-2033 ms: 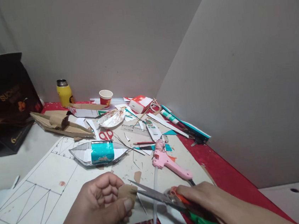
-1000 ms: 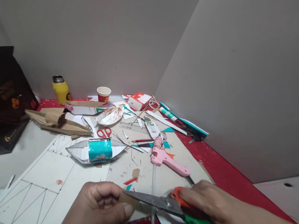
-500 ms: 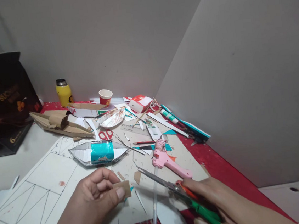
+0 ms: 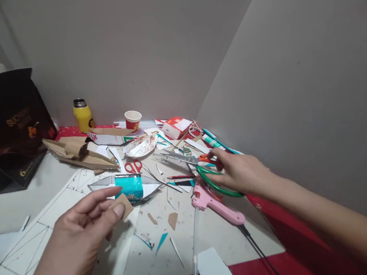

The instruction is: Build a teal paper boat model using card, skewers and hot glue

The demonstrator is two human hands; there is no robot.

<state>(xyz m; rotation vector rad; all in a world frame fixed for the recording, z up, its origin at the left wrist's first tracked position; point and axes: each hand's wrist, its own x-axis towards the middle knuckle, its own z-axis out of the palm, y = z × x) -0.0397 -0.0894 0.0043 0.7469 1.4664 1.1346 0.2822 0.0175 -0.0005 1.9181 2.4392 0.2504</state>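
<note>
Between the thumb and fingers of my left hand (image 4: 89,226) is a small piece of brown cardboard (image 4: 127,206). It is held just in front of a boat-shaped paper model (image 4: 129,187) with a teal band. My right hand (image 4: 239,169) holds scissors (image 4: 216,184) with green and orange handles, their blades pointing left over the clutter. Below that hand lies a pink glue gun (image 4: 218,206) with a clear glue stick (image 4: 195,237) coming out of it. Paper scraps and a tan cardboard offcut (image 4: 173,221) lie between the hands.
Behind are a brown cardboard boat (image 4: 80,153), a yellow bottle (image 4: 83,116), a paper cup (image 4: 133,121) and red-handled scissors (image 4: 133,167). A black box (image 4: 9,134) stands at left, near a sheet with drawn lines (image 4: 28,250). Grey walls close off the back and right.
My right hand has carried the scissors forward and up, over the far side of the glue gun. My left hand has shifted left and slightly up with the cardboard piece, which is now tilted.
</note>
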